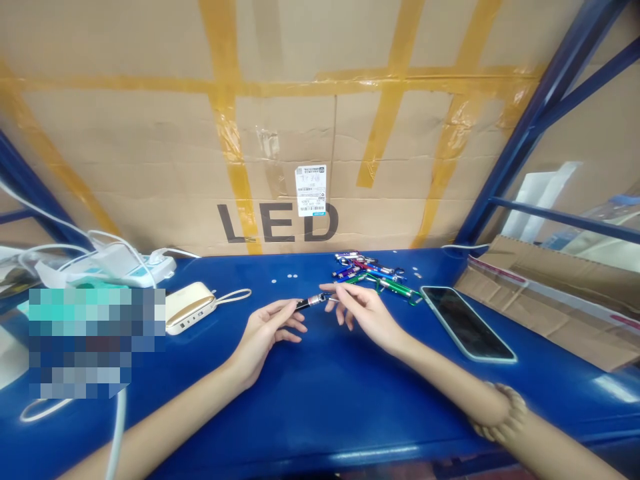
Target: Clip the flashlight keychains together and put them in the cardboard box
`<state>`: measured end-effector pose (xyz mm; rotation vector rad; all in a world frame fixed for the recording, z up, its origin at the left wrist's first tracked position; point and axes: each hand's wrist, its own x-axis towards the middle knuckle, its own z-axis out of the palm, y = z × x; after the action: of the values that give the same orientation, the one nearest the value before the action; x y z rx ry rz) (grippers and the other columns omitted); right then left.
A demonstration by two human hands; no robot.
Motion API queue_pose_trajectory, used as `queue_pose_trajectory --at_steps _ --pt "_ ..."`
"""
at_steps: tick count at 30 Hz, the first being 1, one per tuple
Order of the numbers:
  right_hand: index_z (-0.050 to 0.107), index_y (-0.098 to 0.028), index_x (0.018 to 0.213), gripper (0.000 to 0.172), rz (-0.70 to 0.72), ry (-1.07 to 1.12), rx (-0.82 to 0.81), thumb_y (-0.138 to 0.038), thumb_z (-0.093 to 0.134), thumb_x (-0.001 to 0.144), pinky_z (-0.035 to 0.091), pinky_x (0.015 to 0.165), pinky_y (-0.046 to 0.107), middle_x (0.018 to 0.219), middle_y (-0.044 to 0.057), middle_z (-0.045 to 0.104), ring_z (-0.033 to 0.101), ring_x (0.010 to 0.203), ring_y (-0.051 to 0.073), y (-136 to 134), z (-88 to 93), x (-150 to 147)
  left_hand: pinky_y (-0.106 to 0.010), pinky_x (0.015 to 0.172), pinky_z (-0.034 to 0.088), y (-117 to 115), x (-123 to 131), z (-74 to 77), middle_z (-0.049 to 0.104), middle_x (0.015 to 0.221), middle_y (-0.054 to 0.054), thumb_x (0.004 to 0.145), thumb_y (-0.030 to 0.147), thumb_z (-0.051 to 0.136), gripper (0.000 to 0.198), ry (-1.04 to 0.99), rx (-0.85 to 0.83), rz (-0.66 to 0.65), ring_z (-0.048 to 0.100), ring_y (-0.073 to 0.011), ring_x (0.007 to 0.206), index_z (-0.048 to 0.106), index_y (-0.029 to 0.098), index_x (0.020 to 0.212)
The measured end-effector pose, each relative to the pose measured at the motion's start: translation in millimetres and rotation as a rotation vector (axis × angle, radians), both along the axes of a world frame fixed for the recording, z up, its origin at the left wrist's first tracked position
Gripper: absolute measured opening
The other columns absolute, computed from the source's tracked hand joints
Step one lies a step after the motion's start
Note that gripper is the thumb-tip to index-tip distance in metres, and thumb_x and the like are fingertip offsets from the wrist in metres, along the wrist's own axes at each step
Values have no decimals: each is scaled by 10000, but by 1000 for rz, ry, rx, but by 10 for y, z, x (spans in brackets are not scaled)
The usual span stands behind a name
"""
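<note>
Between thumb and fingers, my left hand (261, 335) grips a small black keychain laser pointer (311, 302) by its dark end. Its silver end, with a small label, points to the right. My right hand (369, 315) pinches the small metal clasp at that silver end; the fingertips partly hide the clasp. Just beyond the right hand lies a pile of similar pointers (370, 265) in blue, red, purple and green. A green pointer (397, 287) lies at the pile's near right side.
A phone (470, 323) lies right of the hands, near a cardboard flap (545, 300). At left are a cream power bank (190, 308) with a strap, a power strip (155, 267) and white cables. A large taped carton (165, 167) stands behind the blue table (310, 413).
</note>
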<state>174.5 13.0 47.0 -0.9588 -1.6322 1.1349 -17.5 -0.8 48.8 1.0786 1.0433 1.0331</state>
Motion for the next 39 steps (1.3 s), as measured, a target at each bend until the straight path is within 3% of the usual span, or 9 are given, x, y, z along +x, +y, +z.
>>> queue_pose_trajectory --at_steps 4,8,12,16,22,27,35,39 --pt "609 -168 1122 422 47 49 -84 -445 436 855 414 406 162 904 75 632 517 559 68 -1 10 -6 -223 572 491 2 -1 8 617 748 -46 705 401 648 338 -27 -8 37 615 -149 683 624 135 912" --pt "619 -193 1119 393 55 -54 -16 -404 536 799 436 415 175 949 62 652 520 560 71 -9 -11 -14 -232 559 495 -9 11 9 617 772 -40 696 397 654 361 -31 -4 -35 620 -160 704 589 159 960" --pt "654 -165 1070 398 42 -186 61 -346 640 716 472 468 201 858 55 687 547 548 86 -12 -54 -19 -234 505 488 -30 43 -27 587 687 -20 708 436 631 442 76 13 -116 579 -131 596 574 146 1036" --pt "666 -143 1041 425 39 -142 7 -348 687 670 497 499 222 761 43 686 604 582 122 -3 -83 -18 -210 427 426 -38 52 -55 529 563 11 731 470 588 496 201 55 -170 485 -91 458 577 110 1073" --pt "675 -149 1017 405 -31 -7 -46 -370 681 678 481 462 202 694 45 679 630 612 139 39 -76 -2 -204 494 433 -35 39 -50 587 738 -32 712 430 614 426 251 154 -98 527 -105 597 601 143 1028" --pt "701 -143 913 333 -71 80 -47 -403 639 715 474 458 189 747 60 681 615 622 124 49 -52 -8 -221 496 429 -43 45 -74 567 698 -9 730 434 589 442 301 159 -179 490 -88 537 579 141 1061" --pt "711 -166 911 311 -69 -67 61 -412 589 765 423 412 189 715 39 664 506 487 78 7 -28 1 -218 453 397 -65 49 -86 559 664 -6 752 452 551 438 392 205 -201 433 -81 505 616 137 1050" --pt "707 -194 948 305 -65 -163 149 -411 553 797 425 427 188 801 46 658 514 533 82 -7 -41 5 -253 633 462 -57 52 -153 650 849 -62 761 408 563 350 425 335 -238 551 -138 692 651 152 984"
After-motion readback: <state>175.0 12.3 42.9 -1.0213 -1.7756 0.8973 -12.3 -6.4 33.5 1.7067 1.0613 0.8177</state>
